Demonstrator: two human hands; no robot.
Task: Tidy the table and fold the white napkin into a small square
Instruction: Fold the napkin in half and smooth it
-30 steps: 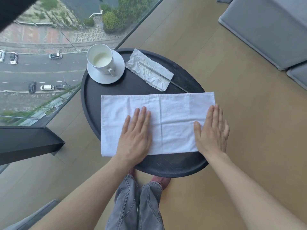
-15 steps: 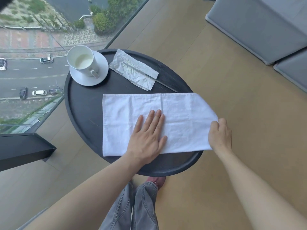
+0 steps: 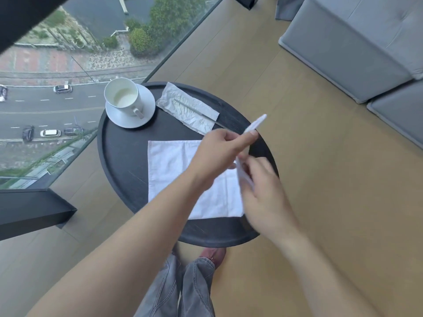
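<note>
The white napkin [image 3: 170, 167] lies on the round black table [image 3: 119, 156], its left part flat and its right end lifted off the surface. My left hand [image 3: 219, 149] pinches the far corner of that raised end, which sticks up past my fingertips. My right hand [image 3: 258, 181] grips the near corner of the same end, just in front of my left hand. Both hands are blurred by motion, and my left forearm hides the middle of the cloth.
A white cup [image 3: 122, 96] on a saucer [image 3: 146, 110] stands at the table's far left. A crumpled clear wrapper [image 3: 187, 108] with a thin stick lies behind the napkin. A glass wall is to the left, a grey sofa [image 3: 357, 42] to the far right.
My right hand slid to the napkin's right edge and took hold of it. My left hand left the cloth's middle and took the far right corner. The right end now rises off the table.
</note>
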